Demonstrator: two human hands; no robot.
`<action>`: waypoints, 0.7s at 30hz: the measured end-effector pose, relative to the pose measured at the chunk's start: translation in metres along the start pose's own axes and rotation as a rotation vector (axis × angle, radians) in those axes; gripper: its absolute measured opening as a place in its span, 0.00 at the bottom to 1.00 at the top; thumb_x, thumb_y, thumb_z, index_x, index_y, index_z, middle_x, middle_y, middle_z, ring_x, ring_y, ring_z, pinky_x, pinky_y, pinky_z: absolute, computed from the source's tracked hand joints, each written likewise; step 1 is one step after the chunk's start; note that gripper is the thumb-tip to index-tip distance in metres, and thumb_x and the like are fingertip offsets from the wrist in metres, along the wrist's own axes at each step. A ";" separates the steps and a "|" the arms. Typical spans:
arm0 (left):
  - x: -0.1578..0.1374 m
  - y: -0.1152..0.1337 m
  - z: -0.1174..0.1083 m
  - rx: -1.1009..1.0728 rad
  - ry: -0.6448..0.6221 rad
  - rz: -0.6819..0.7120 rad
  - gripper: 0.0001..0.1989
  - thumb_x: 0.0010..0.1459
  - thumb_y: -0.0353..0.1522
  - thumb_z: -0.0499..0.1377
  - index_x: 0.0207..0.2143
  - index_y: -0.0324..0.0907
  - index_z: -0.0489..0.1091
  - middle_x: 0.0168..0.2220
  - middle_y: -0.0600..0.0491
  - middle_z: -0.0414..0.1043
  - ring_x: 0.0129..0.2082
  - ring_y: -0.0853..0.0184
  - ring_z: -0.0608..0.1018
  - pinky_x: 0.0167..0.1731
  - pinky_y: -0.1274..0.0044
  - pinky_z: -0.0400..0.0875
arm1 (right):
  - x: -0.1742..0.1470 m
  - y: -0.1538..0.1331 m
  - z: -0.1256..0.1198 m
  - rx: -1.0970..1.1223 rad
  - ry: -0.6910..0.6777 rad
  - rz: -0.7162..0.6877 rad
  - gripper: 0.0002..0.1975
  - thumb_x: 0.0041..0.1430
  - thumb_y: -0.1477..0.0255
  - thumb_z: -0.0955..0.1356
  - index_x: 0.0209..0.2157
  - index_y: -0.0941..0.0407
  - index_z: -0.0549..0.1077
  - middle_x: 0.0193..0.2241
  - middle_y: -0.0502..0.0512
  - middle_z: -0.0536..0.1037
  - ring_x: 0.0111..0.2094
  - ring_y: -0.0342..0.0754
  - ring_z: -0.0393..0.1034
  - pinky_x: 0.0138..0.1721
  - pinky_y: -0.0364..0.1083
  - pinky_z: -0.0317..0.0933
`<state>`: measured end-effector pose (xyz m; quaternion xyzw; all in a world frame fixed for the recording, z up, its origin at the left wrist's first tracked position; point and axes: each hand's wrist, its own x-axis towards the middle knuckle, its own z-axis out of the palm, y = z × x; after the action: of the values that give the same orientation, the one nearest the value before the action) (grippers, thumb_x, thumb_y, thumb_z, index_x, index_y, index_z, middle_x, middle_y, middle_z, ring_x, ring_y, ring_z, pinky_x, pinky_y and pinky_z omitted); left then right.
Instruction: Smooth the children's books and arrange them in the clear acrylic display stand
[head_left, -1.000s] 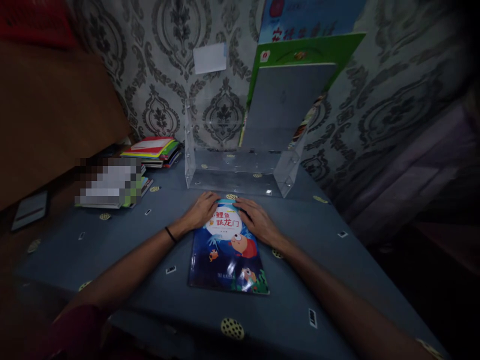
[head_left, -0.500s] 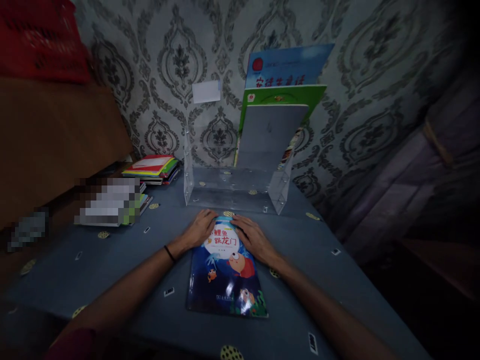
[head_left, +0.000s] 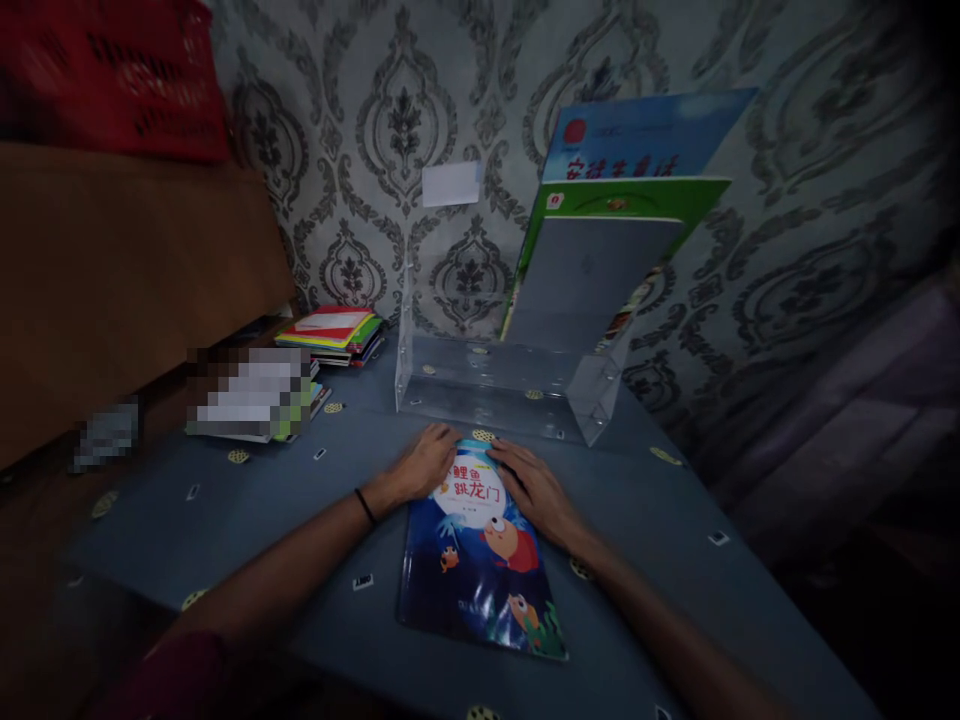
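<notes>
A dark blue picture book (head_left: 472,570) lies face up on the table, its cover showing orange fish and red Chinese characters in a white circle. My left hand (head_left: 431,462) rests at the book's upper left corner, fingers stretched toward the far edge. Over the upper right corner lies my right hand (head_left: 536,490), flat, with its fingers extended. Both hands touch the book without wrapping round it. Just beyond them stands a clear acrylic rack (head_left: 510,385). In its right part lean a blue book (head_left: 637,135), a green book (head_left: 600,197) and a grey-fronted one (head_left: 592,280).
Two stacks of books sit on the left: a colourful one (head_left: 334,335) near the wall and a blurred-out one (head_left: 255,400) closer. A blue-grey patterned cloth covers the table (head_left: 315,540). A red basket (head_left: 112,80) tops a brown cabinet (head_left: 127,270); a white card (head_left: 451,184) hangs on the wallpaper.
My view has turned slightly left, so the whole scene sits farther right in the picture. Both hands stay at the book's upper corners, and the book lies as before.
</notes>
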<state>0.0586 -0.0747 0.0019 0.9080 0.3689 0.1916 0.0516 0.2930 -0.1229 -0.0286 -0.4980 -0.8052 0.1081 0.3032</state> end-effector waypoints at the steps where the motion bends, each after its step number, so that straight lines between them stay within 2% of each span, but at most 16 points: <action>1: 0.000 0.002 -0.002 0.026 -0.010 -0.011 0.12 0.69 0.28 0.49 0.51 0.40 0.68 0.49 0.48 0.73 0.49 0.62 0.74 0.54 0.69 0.69 | 0.000 0.001 0.001 -0.003 0.002 0.002 0.20 0.68 0.67 0.60 0.55 0.55 0.75 0.59 0.63 0.74 0.63 0.59 0.66 0.62 0.65 0.60; 7: -0.003 0.021 -0.018 0.208 -0.043 -0.132 0.13 0.68 0.28 0.49 0.50 0.37 0.69 0.53 0.40 0.70 0.53 0.54 0.71 0.53 0.62 0.67 | -0.001 0.008 0.006 -0.003 0.033 -0.022 0.20 0.68 0.67 0.60 0.55 0.54 0.75 0.59 0.63 0.74 0.62 0.58 0.66 0.62 0.64 0.60; 10: -0.004 0.028 -0.023 0.270 -0.075 -0.173 0.13 0.66 0.27 0.50 0.50 0.34 0.69 0.50 0.37 0.71 0.51 0.50 0.72 0.49 0.60 0.68 | -0.001 0.007 0.004 -0.012 0.032 -0.037 0.20 0.68 0.68 0.60 0.55 0.54 0.75 0.59 0.62 0.74 0.62 0.57 0.67 0.63 0.63 0.61; 15: -0.004 0.032 -0.026 0.305 -0.134 -0.206 0.11 0.64 0.28 0.54 0.47 0.35 0.70 0.46 0.39 0.73 0.48 0.52 0.75 0.42 0.64 0.72 | -0.003 0.000 0.001 -0.081 0.017 -0.027 0.20 0.69 0.69 0.59 0.56 0.55 0.74 0.59 0.63 0.74 0.63 0.57 0.66 0.61 0.62 0.63; 21: 0.000 0.031 -0.028 0.311 -0.159 -0.193 0.10 0.66 0.27 0.52 0.45 0.37 0.71 0.45 0.42 0.74 0.48 0.53 0.75 0.45 0.64 0.73 | -0.006 -0.003 -0.001 -0.165 0.039 -0.055 0.21 0.69 0.69 0.58 0.55 0.59 0.75 0.58 0.67 0.75 0.63 0.59 0.66 0.59 0.62 0.65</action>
<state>0.0680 -0.0990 0.0347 0.8778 0.4742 0.0542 -0.0420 0.2932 -0.1301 -0.0287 -0.5012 -0.8185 0.0232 0.2798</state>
